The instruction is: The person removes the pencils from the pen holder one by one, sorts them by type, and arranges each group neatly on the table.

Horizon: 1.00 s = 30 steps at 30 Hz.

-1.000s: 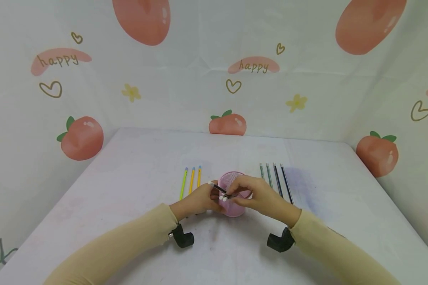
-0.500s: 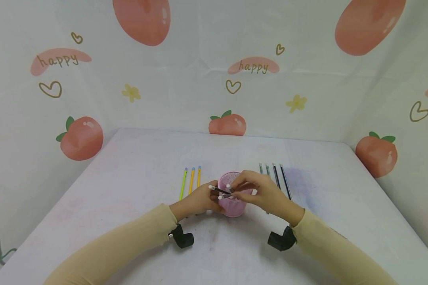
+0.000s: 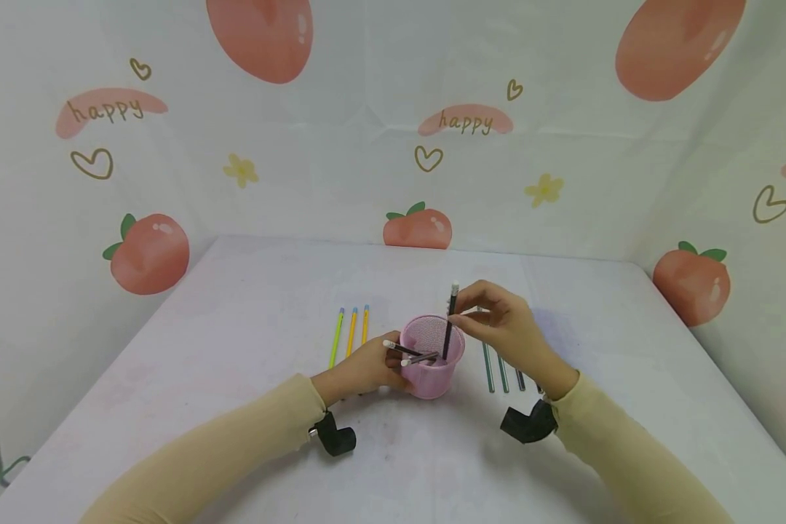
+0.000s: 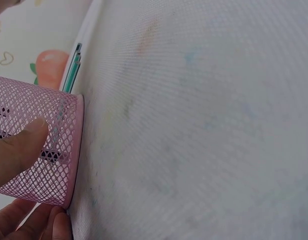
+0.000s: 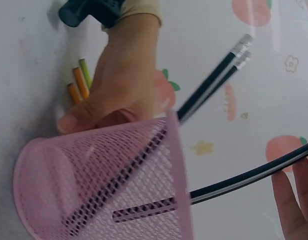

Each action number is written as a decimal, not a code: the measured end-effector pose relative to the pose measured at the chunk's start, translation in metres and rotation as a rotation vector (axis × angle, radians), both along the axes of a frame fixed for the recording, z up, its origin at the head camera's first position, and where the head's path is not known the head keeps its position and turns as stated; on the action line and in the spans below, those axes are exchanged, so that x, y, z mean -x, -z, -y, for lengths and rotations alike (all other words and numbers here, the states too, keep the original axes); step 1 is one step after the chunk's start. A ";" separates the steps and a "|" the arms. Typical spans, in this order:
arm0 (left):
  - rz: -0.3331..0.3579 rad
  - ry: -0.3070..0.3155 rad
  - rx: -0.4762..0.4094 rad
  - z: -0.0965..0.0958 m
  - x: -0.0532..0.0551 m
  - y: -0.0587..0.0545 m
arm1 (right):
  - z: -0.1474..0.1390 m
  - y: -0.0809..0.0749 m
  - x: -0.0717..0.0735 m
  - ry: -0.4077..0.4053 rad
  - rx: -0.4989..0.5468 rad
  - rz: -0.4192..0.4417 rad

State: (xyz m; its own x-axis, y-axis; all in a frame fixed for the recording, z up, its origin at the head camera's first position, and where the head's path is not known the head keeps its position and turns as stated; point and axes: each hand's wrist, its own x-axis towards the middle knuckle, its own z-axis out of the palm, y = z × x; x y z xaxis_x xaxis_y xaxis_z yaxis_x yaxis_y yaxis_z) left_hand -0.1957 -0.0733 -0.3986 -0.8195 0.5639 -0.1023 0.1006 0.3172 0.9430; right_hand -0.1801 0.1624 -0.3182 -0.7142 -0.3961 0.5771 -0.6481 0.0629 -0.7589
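My left hand (image 3: 370,366) grips the pink mesh pencil cup (image 3: 430,382) from its left side, thumb on the mesh in the left wrist view and other fingers around the far side. Between thumb and fingers, my right hand (image 3: 507,327) pinches a dark pencil (image 3: 448,336) near its white eraser end. That pencil stands nearly upright, its lower end inside the cup. Two more dark pencils (image 3: 401,348) lean in the cup, their eraser ends over the left rim. Through the mesh in the right wrist view, the pinched pencil (image 5: 234,184) shows its lower end above the cup's bottom.
Three yellow and green pencils (image 3: 337,338) lie left of the cup, partly behind the left hand. To the right lies a row of several green and dark pencils (image 3: 487,367), partly covered by the right hand. A white cloth with peach prints (image 3: 419,229) hangs behind the table (image 3: 393,466).
My right hand has moved up and right from over the cup, raising the pinched pencil to near upright at the right rim. Two pencils stay leaning left. The left hand keeps its hold.
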 end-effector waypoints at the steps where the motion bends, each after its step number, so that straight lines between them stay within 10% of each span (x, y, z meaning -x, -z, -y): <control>1: 0.000 0.001 -0.003 0.000 0.000 0.000 | -0.001 -0.002 0.001 0.004 0.024 0.001; 19: -0.003 -0.008 0.021 0.000 0.000 0.000 | -0.039 -0.035 0.006 0.089 0.424 0.074; 30: 0.003 -0.004 0.001 0.001 -0.001 0.000 | -0.064 -0.021 0.021 0.231 0.303 0.209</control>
